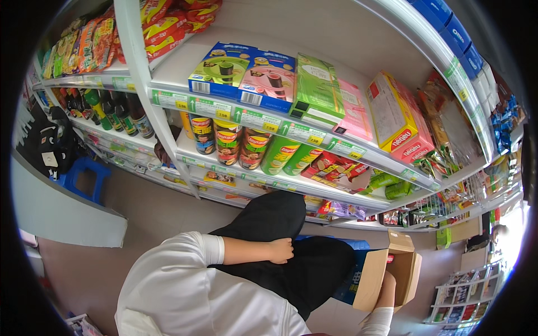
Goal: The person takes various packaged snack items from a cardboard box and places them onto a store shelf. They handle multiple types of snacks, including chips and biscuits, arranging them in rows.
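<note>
My left hand [282, 250] rests on my lap over the black trousers [269, 214], fingers curled, with nothing seen in it. To the right, my other forearm reaches into an open cardboard box [370, 279]; my right hand is hidden inside, so what it holds cannot be seen. A small red item [390, 258] shows inside the box near its far wall. Before me, a white shelf carries blue Oreo boxes [218, 71], a green box [317, 86] and yellow-and-red boxes [388, 111]. Lay's canisters [254, 149] stand on the level below.
Shelf edges with price labels [252, 117] run across in front. A grey-white counter [71, 210] juts in at left beside a blue plastic stool [86, 176]. Bottles [122, 113] stand on the left shelves. At lower right is a wire rack [462, 294] of packaged goods.
</note>
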`<action>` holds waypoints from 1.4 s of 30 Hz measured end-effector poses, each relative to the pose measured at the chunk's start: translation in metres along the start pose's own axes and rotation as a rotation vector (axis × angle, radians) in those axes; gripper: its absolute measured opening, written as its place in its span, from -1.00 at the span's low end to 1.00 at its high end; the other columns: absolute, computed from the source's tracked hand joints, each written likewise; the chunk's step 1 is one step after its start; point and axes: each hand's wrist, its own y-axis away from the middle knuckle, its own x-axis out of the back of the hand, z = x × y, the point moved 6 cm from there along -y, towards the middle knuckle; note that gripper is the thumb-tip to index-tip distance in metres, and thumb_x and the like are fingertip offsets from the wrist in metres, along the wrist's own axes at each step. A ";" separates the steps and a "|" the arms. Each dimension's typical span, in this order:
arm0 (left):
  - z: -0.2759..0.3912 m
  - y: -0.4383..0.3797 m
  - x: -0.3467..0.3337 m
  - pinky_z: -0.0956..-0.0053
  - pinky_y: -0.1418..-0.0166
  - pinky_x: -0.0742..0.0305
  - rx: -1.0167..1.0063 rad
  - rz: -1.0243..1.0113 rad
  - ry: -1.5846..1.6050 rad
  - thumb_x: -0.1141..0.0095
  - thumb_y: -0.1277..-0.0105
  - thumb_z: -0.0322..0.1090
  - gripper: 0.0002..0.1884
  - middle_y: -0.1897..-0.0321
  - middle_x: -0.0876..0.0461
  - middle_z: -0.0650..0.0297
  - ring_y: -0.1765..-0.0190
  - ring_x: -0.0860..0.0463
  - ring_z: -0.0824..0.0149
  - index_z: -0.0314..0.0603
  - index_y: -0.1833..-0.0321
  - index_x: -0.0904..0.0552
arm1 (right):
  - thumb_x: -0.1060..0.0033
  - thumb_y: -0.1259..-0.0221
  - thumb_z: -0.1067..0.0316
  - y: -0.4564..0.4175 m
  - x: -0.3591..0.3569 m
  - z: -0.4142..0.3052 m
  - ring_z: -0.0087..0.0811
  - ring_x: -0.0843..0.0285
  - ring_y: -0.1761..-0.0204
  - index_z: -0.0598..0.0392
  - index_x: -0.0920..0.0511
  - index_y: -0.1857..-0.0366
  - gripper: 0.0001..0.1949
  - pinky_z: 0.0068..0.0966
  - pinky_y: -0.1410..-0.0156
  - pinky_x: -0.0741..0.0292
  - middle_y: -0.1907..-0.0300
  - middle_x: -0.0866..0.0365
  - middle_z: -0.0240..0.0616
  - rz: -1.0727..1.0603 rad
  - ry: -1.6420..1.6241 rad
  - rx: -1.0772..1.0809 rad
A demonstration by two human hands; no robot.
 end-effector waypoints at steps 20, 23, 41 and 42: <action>-0.042 -0.038 0.026 0.49 -0.11 -0.43 0.214 0.101 1.787 -0.06 -0.40 -0.09 -0.62 -0.09 -0.62 0.25 -0.10 -0.59 0.37 -0.16 -0.13 -0.60 | 0.14 -0.47 0.14 0.223 0.081 -0.142 -0.37 -0.50 -0.11 0.18 -0.31 -0.29 -0.55 -0.35 -0.20 -0.51 -0.07 -0.49 -0.17 1.513 -1.653 0.726; -0.052 -0.030 0.023 0.48 -0.18 -0.35 0.203 0.163 2.183 0.16 -0.46 -0.02 -0.52 -0.15 -0.57 0.16 -0.18 -0.55 0.29 -0.16 -0.28 -0.46 | 0.12 -0.48 0.11 0.131 0.071 -0.241 -0.41 -0.49 -0.16 0.18 -0.33 -0.27 -0.55 -0.45 -0.26 -0.44 -0.11 -0.51 -0.21 0.701 -2.013 1.040; -0.068 -0.032 0.043 0.31 -0.36 -0.19 0.056 0.382 2.546 0.56 -0.11 0.69 0.14 -0.37 -0.35 0.04 -0.36 -0.36 0.11 -0.24 -0.43 -0.24 | -0.12 -0.28 0.35 0.038 0.009 -0.283 -0.43 -0.57 -0.08 0.18 -0.41 -0.18 -0.61 -0.48 -0.15 -0.52 -0.06 -0.56 -0.25 0.129 -2.200 0.859; -0.068 -0.034 0.048 0.30 -0.39 -0.16 0.092 0.416 2.628 0.52 -0.12 0.69 0.13 -0.39 -0.31 0.06 -0.39 -0.32 0.12 -0.24 -0.45 -0.22 | -0.13 -0.27 0.36 0.038 0.009 -0.283 -0.44 -0.55 -0.10 0.21 -0.41 -0.18 -0.60 -0.50 -0.19 -0.47 -0.06 -0.56 -0.25 0.128 -2.180 0.878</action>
